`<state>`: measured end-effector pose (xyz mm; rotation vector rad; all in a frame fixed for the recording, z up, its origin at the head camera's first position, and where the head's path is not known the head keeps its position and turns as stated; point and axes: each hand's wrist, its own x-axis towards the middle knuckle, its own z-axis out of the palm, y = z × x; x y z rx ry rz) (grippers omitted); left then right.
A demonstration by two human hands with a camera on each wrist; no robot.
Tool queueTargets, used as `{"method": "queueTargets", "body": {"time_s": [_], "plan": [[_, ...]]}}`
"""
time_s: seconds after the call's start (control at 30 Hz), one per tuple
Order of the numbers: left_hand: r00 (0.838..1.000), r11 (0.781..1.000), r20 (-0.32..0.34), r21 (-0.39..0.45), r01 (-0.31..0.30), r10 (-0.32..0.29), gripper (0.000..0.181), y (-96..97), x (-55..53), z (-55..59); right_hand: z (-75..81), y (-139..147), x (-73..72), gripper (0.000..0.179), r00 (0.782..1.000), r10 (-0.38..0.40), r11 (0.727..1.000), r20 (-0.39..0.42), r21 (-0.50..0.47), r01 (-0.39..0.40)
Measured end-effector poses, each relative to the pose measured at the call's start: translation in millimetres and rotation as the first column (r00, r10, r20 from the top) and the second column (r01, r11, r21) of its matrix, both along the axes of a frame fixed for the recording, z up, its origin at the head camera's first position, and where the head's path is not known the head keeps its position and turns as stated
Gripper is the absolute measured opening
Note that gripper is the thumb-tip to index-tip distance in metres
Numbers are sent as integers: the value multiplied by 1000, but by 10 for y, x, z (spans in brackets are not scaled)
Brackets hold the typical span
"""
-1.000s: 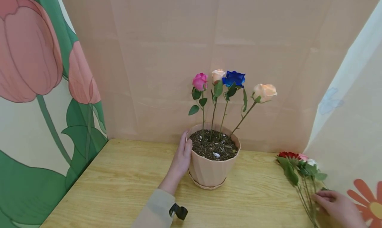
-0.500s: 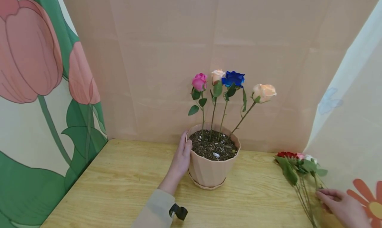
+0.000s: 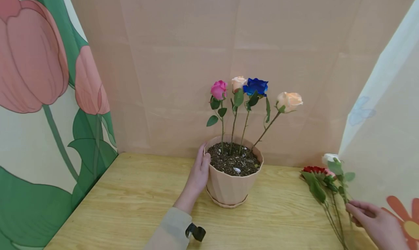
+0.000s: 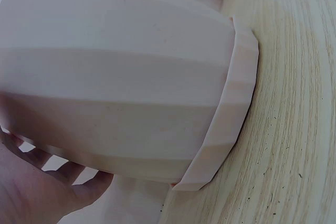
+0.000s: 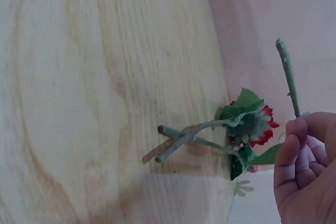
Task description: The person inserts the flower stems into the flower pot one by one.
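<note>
Left hand (image 3: 195, 174): cups the left side of the flowerpot near the rim, thumb on the near wall, fingers round the side
Flowerpot (image 3: 229, 186): smooth, matte, peach-coloured, tapering downward, its wall broken into broad flat facets and its rim lightly scalloped; it stands upright on the tabletop
Saucer (image 3: 227, 205): same peach colour, shallow, with an angular faceted lip, under the pot
Soil (image 3: 226, 165): dark, coarse and crumbly, flecked with pale bits
Planted roses: a magenta rose (image 3: 218, 89), a cream rose (image 3: 238, 83) and a deep-blue rose (image 3: 256, 87) on thin, nearly upright stems; a peach rose (image 3: 290, 101) leans well out to the right
Right hand (image 3: 376, 221): pinches the white rose's slim stem between thumb and fingertips, a narrow grip
White rose (image 3: 330, 158): compact head, oval green leaves, held at the table's right side; its blunt green stem end (image 5: 287, 74) sticks up clear of the wood in the right wrist view
Loose flowers: a frilly red flower (image 3: 313, 169) and a small pink flower (image 3: 329, 173) lie beside it, stems crossing
Tabletop (image 3: 137, 191): yellowish, streaked with wood grain
Backdrop (image 3: 176, 60): tan sheet, faintly creased
</note>
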<state>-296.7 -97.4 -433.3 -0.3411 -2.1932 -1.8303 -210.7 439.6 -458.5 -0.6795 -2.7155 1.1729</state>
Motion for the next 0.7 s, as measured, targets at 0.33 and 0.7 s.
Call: {"method": "queueTargets", "body": {"time_s": [0.33,0.7], "plan": [[1000,1000,-10,-1,2,-2,56,-4,-12,-13,176,-198,-3,82,1000,2,999,-24,-35,-3],[1000,1000,-5,4,5,-5,56,-5,-12,-20,542,-556,49,76,957,194,978,-213,115,-173]]}}
